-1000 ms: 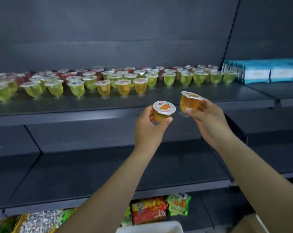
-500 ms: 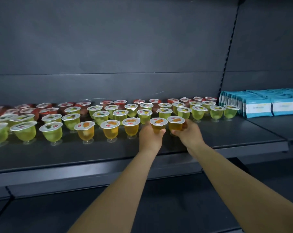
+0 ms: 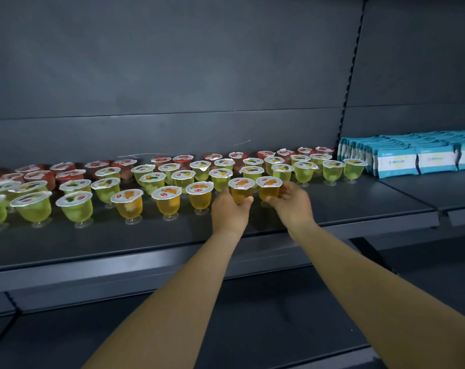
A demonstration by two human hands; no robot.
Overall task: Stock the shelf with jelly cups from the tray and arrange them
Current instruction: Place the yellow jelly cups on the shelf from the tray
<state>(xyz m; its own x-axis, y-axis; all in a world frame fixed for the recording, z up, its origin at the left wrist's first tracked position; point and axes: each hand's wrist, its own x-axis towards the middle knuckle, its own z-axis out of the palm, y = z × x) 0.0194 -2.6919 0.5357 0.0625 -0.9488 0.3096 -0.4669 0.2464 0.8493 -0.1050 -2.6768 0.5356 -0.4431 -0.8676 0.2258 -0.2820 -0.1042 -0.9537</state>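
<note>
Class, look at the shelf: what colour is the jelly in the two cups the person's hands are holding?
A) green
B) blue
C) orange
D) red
C: the left hand and right hand each grip an orange cup, in line with the orange front row on the shelf.

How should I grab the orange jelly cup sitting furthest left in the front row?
Pinch the orange jelly cup around its wide body just under the lid, coming from the front. The stem below is thin, and green cups crowd its left and back, so the open shelf edge side looks easiest.
</note>
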